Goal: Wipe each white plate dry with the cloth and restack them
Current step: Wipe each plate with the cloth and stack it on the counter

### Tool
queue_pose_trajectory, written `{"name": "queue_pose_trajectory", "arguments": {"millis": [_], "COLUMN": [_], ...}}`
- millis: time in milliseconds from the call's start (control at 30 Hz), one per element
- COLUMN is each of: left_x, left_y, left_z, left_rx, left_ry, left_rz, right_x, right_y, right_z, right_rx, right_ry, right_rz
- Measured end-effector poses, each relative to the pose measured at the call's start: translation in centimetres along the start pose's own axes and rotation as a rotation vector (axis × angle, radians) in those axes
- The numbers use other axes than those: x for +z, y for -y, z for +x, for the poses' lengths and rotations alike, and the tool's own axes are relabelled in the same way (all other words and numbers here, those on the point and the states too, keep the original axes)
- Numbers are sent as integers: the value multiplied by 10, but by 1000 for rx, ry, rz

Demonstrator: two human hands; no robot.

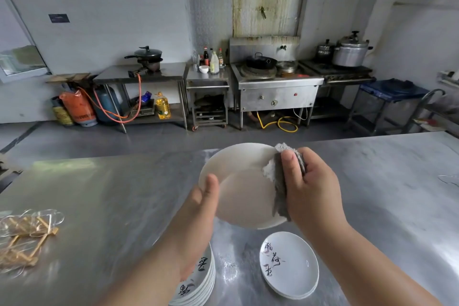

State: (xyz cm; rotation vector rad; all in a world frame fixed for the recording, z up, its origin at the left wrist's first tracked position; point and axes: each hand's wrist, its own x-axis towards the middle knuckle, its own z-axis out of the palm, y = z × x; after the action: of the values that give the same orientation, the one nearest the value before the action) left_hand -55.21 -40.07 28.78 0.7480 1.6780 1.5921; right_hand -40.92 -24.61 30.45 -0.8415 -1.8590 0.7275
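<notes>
On the steel table, at the far left, a clear-wrapped bundle of wooden sticks is lying well apart from the work; near the front edge, a tall stack of plates is sitting partly under the left forearm, probably the ones waiting to be dried and kept close for an easy reach; the left hand is gripping the white plate by its left rim, thumb lying on the face turned to the camera and fingers hidden behind, holding it tilted up above the table so both sides are within reach of the cloth; that face is plain, seemingly the underside; the folded grey cloth is being clamped over the plate's right rim by the right hand, thumb on the near side and fingers curled round the fabric; near and to the right, a short stack of plates with painted characters is resting face up, likely the dried pile, set apart from the tall one so wet and dry are not mixing.
</notes>
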Motion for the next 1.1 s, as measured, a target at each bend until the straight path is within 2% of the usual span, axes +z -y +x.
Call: {"name": "queue_pose_trajectory", "arguments": {"millis": [67,133,233,333,433,533,733,833,933,1000,1100], "left_x": [-1,-4,-2,6,9,7,9,6,-2,-5,2], "left_y": [9,10,8,6,3,-4,-9,-7,-6,-4,-3], "left_z": [1,2,-1,-5,-4,-3,0,4,5,6,6], "left_rx": [81,98,70,65,84,114,59,18,0,9,13], "left_ry": [-21,26,91,72,87,148,235,239,272,266,255], "left_rz": [-11,-179,-468,-629,-737,-753,-695,-766,-786,-756,-700], "right_x": [0,-1,1,3,1,2,8,15,9,3,7], "right_y": [-6,-12,-15,-5,2,6,20,22,9,4,14], "right_z": [3,3,1,-3,-10,-17,-26,-40,-41,-29,-19], "right_rx": [162,325,379,171,-210,-509,-787,-878,-879,-765,-582], "right_ry": [49,109,107,-1,-41,129,376,494,551,543,500], "right_rz": [33,80,112,36,6,-120,-376,-360,-431,-521,-507]}}
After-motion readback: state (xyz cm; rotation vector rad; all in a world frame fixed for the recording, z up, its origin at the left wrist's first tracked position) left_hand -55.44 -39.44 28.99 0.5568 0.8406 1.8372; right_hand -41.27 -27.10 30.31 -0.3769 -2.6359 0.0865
